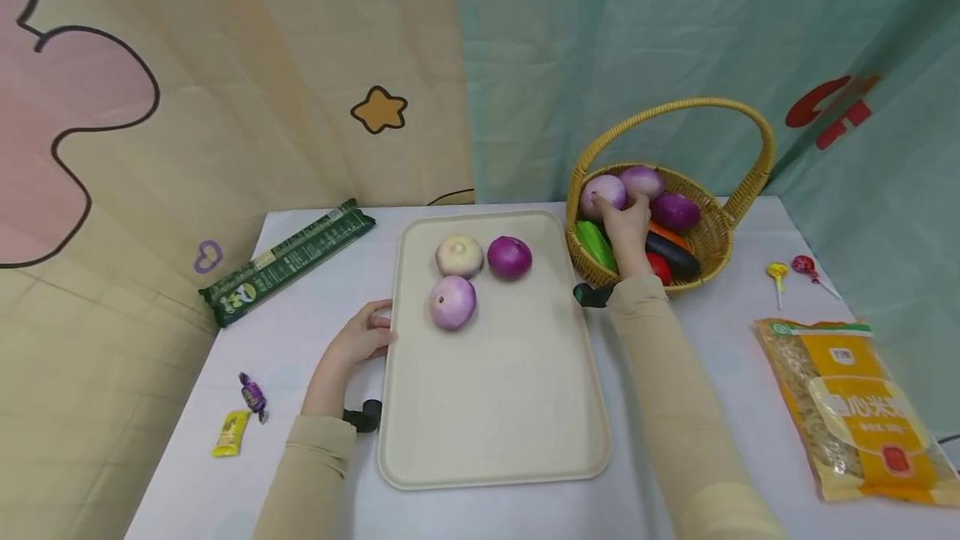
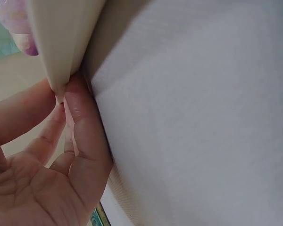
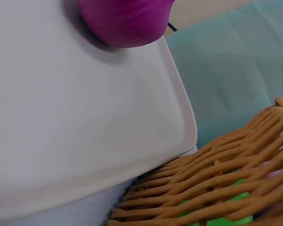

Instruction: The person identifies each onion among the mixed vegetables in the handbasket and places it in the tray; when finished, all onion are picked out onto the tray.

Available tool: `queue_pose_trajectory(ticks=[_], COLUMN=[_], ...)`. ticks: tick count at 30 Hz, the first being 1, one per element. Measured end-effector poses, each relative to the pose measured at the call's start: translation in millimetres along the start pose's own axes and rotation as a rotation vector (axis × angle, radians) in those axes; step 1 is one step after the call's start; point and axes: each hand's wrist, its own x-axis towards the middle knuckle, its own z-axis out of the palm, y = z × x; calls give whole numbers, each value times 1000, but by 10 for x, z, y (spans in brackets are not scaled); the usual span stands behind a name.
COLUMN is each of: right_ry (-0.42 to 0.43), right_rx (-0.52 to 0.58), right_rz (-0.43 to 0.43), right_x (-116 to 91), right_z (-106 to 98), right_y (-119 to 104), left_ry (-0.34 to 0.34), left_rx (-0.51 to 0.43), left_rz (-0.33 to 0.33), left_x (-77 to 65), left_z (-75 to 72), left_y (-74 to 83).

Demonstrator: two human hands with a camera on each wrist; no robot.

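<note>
The pale purple onion [image 1: 603, 188] sits at the left of the wicker basket [image 1: 718, 244], and from where I stand the right hand [image 1: 630, 232] is touching it. Its thumb and fingers are bent over that corner of the basket, but I cannot tell whether they have closed on the onion or merely rest there, since the right wrist view does not show them. The left hand [image 1: 362, 338] pinches the near-left side of the cream tray [image 1: 495, 407], the edge clamped between thumb and fingers, which seems to me to be for steadying it. Three pieces are already on the tray, gathered toward its far end: a whitish bulb [image 1: 459, 256], a dark purple onion [image 1: 510, 258] just to its right, and a light purple onion [image 1: 453, 303] just in front. In the basket, besides the one being touched, I see a mauve onion [image 1: 642, 180] and a deep purple vegetable [image 1: 676, 211], with a green vegetable [image 1: 596, 245], a dark eggplant [image 1: 672, 257] and something red [image 1: 659, 268] in front. So I'd judge the sorting about half done: three out, perhaps three like them left, and plenty of bare tray nearer the person.
</note>
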Motion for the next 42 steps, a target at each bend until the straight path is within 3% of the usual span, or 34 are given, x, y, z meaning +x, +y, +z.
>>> queue_pose_trajectory(ticks=[11, 17, 23, 31, 35, 39, 42], right_ry=[107, 102, -10, -259, -368, -448, -477], right_rx=[40, 71, 77, -60, -49, -14, -52], right_rz=[-40, -36, -1, 0, 3, 26, 40], right_x=[42, -85, -399, -1001, -1205, -1314, -1352], right_z=[8, -76, -299, -538, -435, -196, -1], right_y=[81, -12, -161, -114, -4, 90, 158], left_ry=[-5, -8, -10, -14, -11, -16, -22], left_rx=[-13, -10, -15, 10, 17, 14, 13], left_rz=[-3, -5, -2, -6, -10, -12, -10], left_x=[21, 44, 53, 30, 18, 13, 4], left_z=[59, 55, 48, 23, -1, -2, -9], left_y=[-4, -5, -15, -4, 5, 12, 24])
